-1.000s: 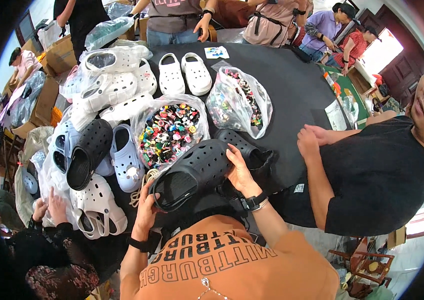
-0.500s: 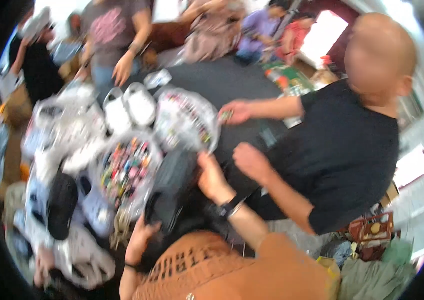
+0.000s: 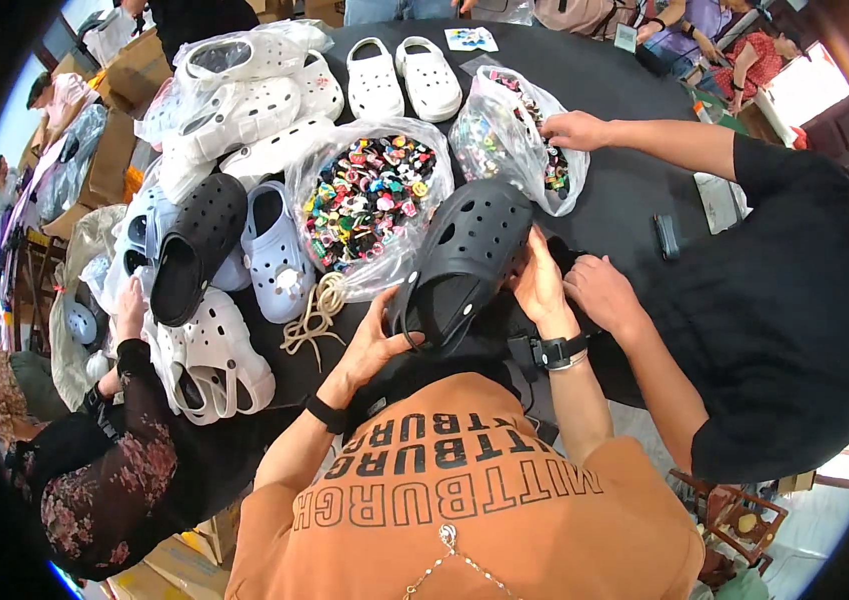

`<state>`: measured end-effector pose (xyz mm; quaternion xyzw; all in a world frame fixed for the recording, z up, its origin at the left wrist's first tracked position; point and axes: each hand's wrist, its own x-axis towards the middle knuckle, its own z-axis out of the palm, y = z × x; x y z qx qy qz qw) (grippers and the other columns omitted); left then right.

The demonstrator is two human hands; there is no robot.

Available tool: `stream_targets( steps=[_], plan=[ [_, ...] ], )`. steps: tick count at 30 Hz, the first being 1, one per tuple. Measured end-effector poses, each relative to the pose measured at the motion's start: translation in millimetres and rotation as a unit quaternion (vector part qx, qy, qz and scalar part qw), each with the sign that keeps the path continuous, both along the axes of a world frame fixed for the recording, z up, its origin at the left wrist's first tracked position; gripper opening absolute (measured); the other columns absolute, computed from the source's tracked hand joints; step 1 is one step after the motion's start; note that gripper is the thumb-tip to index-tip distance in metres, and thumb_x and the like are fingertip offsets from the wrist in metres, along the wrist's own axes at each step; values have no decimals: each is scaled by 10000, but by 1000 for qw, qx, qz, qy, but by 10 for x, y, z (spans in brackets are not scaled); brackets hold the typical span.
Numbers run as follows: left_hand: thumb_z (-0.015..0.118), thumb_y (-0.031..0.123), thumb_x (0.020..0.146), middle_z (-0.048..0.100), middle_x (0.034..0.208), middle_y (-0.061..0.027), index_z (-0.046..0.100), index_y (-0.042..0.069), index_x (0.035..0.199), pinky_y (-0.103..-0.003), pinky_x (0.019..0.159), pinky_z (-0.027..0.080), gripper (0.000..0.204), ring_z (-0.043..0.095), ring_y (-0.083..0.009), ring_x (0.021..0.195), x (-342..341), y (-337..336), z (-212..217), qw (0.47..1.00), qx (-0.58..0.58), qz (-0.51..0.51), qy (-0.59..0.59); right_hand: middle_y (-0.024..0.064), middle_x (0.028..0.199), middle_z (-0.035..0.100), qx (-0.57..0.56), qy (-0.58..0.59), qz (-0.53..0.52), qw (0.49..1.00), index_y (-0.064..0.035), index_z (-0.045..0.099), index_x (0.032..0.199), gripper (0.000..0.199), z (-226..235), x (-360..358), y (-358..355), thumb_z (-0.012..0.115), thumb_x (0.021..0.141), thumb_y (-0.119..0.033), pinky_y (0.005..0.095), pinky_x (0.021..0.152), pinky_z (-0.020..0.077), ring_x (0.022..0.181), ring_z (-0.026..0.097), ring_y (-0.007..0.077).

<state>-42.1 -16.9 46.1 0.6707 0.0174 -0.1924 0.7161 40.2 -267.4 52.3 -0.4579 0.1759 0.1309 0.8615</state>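
Observation:
Between my hands a black clog [image 3: 470, 235] is held at the near side of the table, its toe pointing away from me. My left hand [image 3: 377, 345] grips it by the heel, with the thumb at the opening. My right hand [image 3: 543, 285] is closed against its right side, some fingers hidden behind it. Just beyond lies an open clear bag of small colourful shoe charms [image 3: 370, 200]. A second bag of charms [image 3: 555, 170] sits farther right, with a co-worker's hand [image 3: 575, 130] at its edge.
White clogs [image 3: 373, 80] stand at the back; more in plastic are piled left. A light blue clog [image 3: 280, 250] and another black clog [image 3: 200, 245], near a second co-worker's hand [image 3: 130, 310], lie left. Beige cord [image 3: 315, 318] rests nearby. A black-shirted person leans in from the right.
The view has shifted and grown sharper. My hands still hold the black clog, now more upright in view. The right-hand co-worker's far hand has gone to the second charm bag.

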Motion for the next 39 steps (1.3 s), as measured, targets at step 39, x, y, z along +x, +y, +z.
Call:
stream_targets(
  steps=[39],
  plan=[
    [607,145,760,510,1080,-79,350,64,1236,-304,647,507,547,573,-193,873,-122,596,1,963,-76,258,26,-20,711,479,-195,116,195,954,-18,587,758,327,-168,-769,-108,535,808,-337,241,672,336,709,414,87]
  ],
)
